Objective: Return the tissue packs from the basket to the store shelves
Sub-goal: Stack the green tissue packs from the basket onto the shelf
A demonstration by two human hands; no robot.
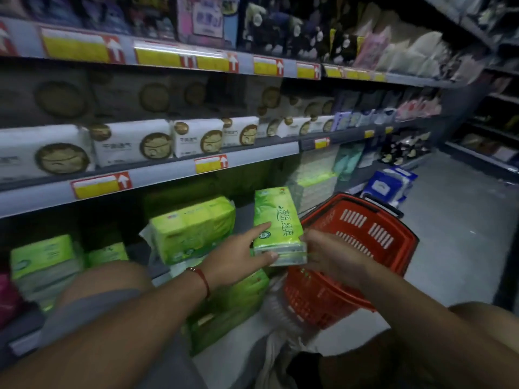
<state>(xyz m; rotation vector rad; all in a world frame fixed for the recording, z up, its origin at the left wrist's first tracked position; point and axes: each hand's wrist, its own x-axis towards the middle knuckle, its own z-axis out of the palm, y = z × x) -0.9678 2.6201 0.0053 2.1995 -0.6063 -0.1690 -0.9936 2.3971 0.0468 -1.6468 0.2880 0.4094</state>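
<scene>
Both hands grip one green tissue pack (pixel 276 226) upright between them: the left hand (pixel 238 255) clasps its left side, the right hand (pixel 327 252) its lower right corner. Red basket (pixel 370 237) sits just behind the right hand; more green packs (pixel 193 227) lie on the shelf (pixel 157 178) beyond the left.

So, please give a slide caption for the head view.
Both hands, left hand and right hand, hold a green tissue pack above the red basket.
</scene>
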